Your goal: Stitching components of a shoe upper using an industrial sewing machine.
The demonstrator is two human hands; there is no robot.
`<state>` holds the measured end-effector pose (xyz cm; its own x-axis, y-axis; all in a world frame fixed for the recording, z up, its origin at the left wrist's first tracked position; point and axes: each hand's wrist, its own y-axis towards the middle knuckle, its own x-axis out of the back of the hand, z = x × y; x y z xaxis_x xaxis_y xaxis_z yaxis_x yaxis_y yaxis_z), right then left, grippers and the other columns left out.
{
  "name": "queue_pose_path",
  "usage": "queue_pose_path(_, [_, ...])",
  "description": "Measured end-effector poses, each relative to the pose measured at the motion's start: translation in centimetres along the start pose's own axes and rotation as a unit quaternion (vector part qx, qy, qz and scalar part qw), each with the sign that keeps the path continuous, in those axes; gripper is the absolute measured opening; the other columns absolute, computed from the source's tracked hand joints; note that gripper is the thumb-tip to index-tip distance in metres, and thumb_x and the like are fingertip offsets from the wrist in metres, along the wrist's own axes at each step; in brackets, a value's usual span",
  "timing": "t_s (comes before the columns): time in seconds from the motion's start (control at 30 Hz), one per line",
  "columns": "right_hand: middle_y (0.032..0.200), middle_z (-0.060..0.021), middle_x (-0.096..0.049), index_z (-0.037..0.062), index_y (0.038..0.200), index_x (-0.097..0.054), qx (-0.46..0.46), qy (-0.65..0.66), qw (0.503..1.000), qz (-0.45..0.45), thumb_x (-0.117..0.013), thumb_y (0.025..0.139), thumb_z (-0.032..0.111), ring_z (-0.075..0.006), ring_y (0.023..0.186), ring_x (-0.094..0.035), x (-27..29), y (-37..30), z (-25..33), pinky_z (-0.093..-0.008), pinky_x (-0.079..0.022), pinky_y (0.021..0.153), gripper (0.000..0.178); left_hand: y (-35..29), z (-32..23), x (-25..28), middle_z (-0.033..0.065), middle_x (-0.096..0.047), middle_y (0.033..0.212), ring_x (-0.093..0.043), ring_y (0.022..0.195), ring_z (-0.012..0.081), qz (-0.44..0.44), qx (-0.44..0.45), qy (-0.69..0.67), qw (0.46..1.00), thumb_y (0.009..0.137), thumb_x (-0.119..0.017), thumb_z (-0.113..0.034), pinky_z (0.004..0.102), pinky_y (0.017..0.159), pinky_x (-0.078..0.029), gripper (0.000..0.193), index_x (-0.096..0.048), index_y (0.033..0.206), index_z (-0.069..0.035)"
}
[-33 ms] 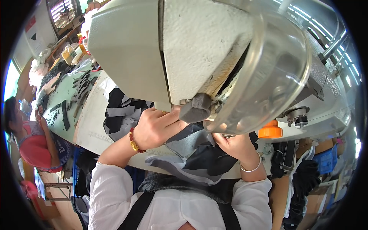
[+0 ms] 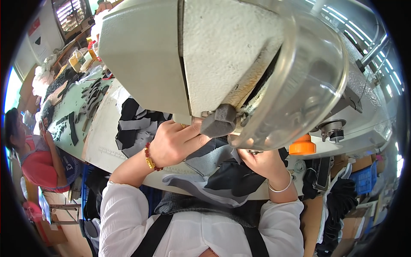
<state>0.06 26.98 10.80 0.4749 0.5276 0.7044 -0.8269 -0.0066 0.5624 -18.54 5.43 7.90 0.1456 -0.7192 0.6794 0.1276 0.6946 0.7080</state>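
Note:
My left hand point(image 2: 173, 143), with a red bead bracelet at the wrist, reaches to the needle area of a pale sewing machine point(image 2: 231, 55). Its bent fingers press together at the edge of a grey and black fabric piece point(image 2: 231, 180); their tips are hidden behind the machine's dark grey block point(image 2: 219, 121). On the fabric's other side, my right hand point(image 2: 261, 162) pinches it under the clear curved shield point(image 2: 308, 73), thumb on top and the other fingers mostly out of sight. The fabric drapes over the table's near edge. Machine parts cover the needle.
Cut black and grey pieces point(image 2: 137, 128) are heaped left of my left hand. An orange cap point(image 2: 302, 144) and a bobbin winder point(image 2: 333, 129) stand to the right. Farther left, a co-worker point(image 2: 40, 158) sits at a green table point(image 2: 64, 128) bearing dark scraps.

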Motion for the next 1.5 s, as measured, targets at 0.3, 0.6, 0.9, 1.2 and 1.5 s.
queue_pose_path(0.3, [0.108,-0.0109,-0.077,0.0024,0.113,-0.076,-0.052,0.039,0.997,0.044,-0.071,0.088,-0.002,-0.0210,0.099,-0.072,-0.3,-0.7,-0.2,-0.0344,-0.054,0.087,0.026,0.3,-0.2,-0.6,0.0144,-0.069,0.103,-0.065,0.065,0.0191,-0.054,0.008,-0.050,0.997,0.078,-0.073,-0.014,0.0317,0.052,-0.051,0.025,-0.073,0.102,-0.008])
queue_pose_path(0.6, [0.103,-0.0105,-0.077,0.0025,0.114,-0.076,0.022,-0.031,0.998,0.045,-0.071,0.087,-0.002,-0.0197,0.094,-0.072,0.0,-0.4,-0.3,-0.0333,-0.054,0.083,0.027,0.7,-0.3,0.5,0.0122,-0.069,0.099,-0.062,0.062,0.0197,-0.046,0.007,-0.081,0.996,0.076,-0.072,-0.013,0.0318,0.051,-0.050,0.025,-0.072,0.101,-0.008])
queue_pose_path(0.9, [0.098,-0.0109,-0.076,0.0032,0.109,-0.077,-0.032,0.058,0.998,0.019,-0.072,0.088,0.001,-0.0212,0.088,-0.072,-0.2,-0.1,-0.2,-0.0341,-0.054,0.079,0.021,0.0,0.1,-0.4,0.0141,-0.069,0.099,-0.065,0.065,0.0225,-0.008,-0.007,-0.067,0.998,0.076,-0.075,-0.011,0.0333,0.053,-0.052,0.023,-0.072,0.098,-0.004])
queue_pose_path(1.2, [0.093,-0.0117,-0.076,0.0004,0.103,-0.076,0.037,-0.119,0.992,0.033,-0.074,0.086,0.000,-0.0212,0.080,-0.072,-0.1,-0.1,0.2,-0.0336,-0.055,0.074,0.018,1.2,-0.5,1.2,0.0087,-0.068,0.098,-0.067,0.076,0.0256,-0.049,0.034,-0.094,0.994,0.074,-0.078,-0.011,0.0368,0.059,-0.055,0.025,-0.071,0.098,-0.005])
queue_pose_path(1.5, [0.093,-0.0087,-0.075,0.0037,0.108,-0.076,0.070,-0.067,0.995,-0.014,-0.072,0.083,-0.004,-0.0239,0.082,-0.071,-0.6,0.3,0.7,-0.0344,-0.055,0.078,0.027,2.0,-0.6,2.4,0.0074,-0.068,0.098,-0.068,0.077,0.0241,-0.051,0.022,-0.083,0.995,0.079,-0.077,-0.012,0.0361,0.061,-0.056,0.022,-0.073,0.100,-0.007])
